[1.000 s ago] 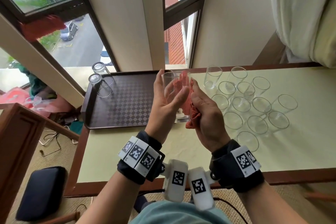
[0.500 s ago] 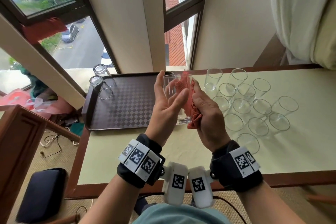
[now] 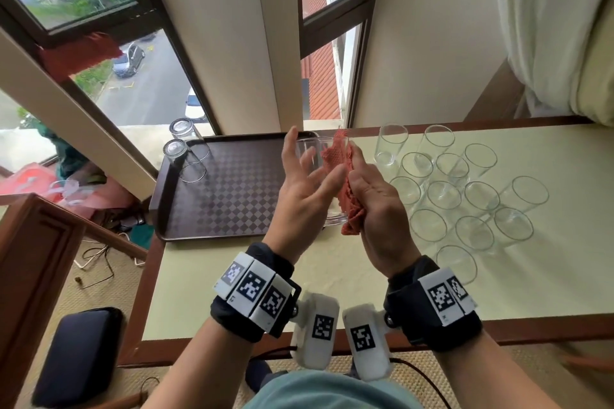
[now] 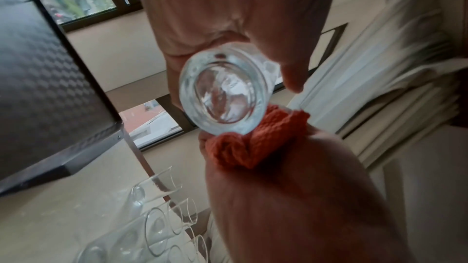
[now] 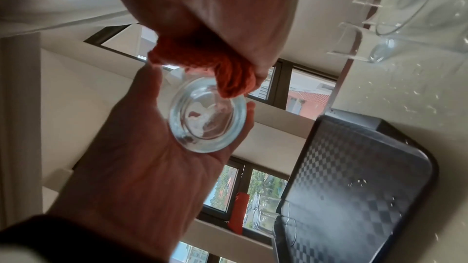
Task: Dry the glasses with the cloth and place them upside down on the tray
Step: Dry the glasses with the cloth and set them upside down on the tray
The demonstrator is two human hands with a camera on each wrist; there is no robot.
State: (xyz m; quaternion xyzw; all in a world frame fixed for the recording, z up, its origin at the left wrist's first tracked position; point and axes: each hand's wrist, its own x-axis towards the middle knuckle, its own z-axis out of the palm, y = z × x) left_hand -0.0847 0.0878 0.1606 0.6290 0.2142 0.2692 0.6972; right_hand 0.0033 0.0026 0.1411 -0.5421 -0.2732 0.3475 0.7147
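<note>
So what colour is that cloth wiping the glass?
The cloth is orange-red with a knitted weave. It shows best in the left wrist view.

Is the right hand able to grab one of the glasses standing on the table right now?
Probably not right away. The right hand is busy pressing the red cloth against the held glass. The standing glasses lie just to its right with nothing between, so once freed it likely could.

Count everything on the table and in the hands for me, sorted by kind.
Upright glasses on the table: 13
Upside-down glasses on the tray: 2
Glass held in the left hand: 1
Orange-red cloth in the right hand: 1
Tray: 1
Total: 18
</note>
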